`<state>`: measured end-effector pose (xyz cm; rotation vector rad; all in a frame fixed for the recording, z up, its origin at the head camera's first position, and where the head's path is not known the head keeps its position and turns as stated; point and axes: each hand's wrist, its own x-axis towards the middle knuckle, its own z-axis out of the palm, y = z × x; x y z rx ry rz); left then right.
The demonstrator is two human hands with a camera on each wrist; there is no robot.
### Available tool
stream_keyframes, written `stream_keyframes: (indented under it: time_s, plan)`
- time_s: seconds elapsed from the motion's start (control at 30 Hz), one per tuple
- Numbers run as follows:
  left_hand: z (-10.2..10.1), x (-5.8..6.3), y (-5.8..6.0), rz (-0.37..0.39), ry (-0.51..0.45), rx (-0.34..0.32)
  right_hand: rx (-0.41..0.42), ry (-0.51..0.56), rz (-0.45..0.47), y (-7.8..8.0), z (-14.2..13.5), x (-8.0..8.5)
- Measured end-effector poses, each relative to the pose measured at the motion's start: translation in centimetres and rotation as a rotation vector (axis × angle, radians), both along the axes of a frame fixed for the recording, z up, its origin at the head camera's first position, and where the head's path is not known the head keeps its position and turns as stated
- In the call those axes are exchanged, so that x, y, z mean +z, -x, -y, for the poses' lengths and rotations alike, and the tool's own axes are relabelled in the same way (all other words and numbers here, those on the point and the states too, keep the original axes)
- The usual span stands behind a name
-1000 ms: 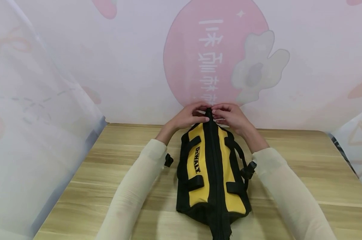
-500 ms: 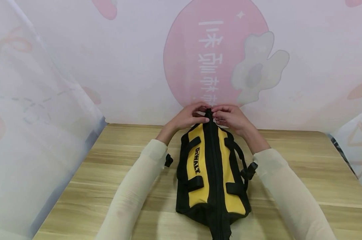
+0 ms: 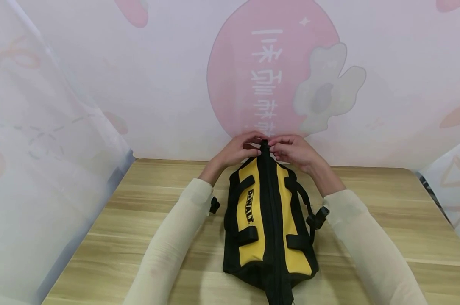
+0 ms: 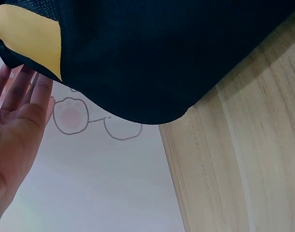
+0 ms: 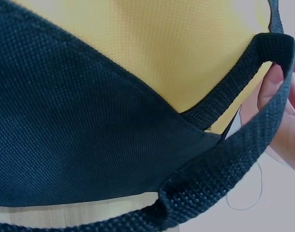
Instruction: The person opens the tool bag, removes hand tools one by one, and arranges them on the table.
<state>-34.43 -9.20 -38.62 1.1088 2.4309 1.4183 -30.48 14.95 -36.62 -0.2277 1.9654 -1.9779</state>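
Observation:
A black and yellow DeWalt tool bag (image 3: 249, 241) lies lengthwise on the table, its black zipper strip (image 3: 274, 220) running along the top. At the far end of that strip, my left hand (image 3: 233, 151) pinches the narrow black tip between thumb and fingers. From the other side, my right hand (image 3: 296, 153) has thumb and forefinger together at the same tip; what small part they hold is hidden. The left wrist view shows my left hand (image 4: 17, 125) below the bag's dark side (image 4: 137, 58). In the right wrist view, a black strap (image 5: 234, 157) crosses before my right hand (image 5: 289, 137).
The wood-grain table (image 3: 157, 199) ends at a pale printed backdrop (image 3: 168, 84) right behind the hands. Similar sheets (image 3: 35, 190) flank it. Carry straps with a black buckle (image 3: 317, 217) hang at the bag's right side, close to the right sleeve (image 3: 352, 220).
Both hands stay at the bag's far tip. The left thumb has drawn back slightly to the left, baring more of the zipper end. The whole head view has shifted a little.

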Motion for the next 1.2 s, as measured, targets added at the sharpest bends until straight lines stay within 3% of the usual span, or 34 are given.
stream_keyframes:
  time_s: [0.6,0.87,1.2]
  plan:
    - [0.1,-0.8,0.5,-0.022,-0.023,0.040,0.099,-0.158,-0.042,-1.9,-0.4,1.3]
    - [-0.1,-0.7,0.5,-0.023,-0.037,0.045,0.137,-0.199,-0.072,-4.2,-0.7,2.0]
    - [-0.1,-0.6,0.6,-0.028,-0.020,0.044,0.192,-0.236,-0.095,-6.8,-1.4,1.6]
